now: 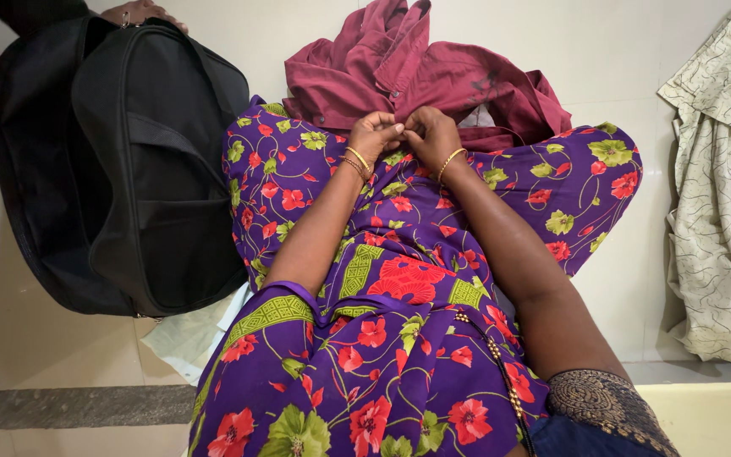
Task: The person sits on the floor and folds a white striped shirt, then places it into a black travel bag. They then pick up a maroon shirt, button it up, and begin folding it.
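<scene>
1. Left hand and right hand meet fingertip to fingertip, both pinching the maroon shirt at its near edge, at 12 o'clock from the lap.
2. Shirt lies crumpled over the knees, on the purple flowered dress; the exact pinched part is hidden by the fingers, probably a button or placket.
3. Best kept: short grip, cloth taut, wrists resting on the lap.
4. Black backpack at 10 o'clock, another person's hand on top. Pale patterned cloth at 3 o'clock.
</scene>
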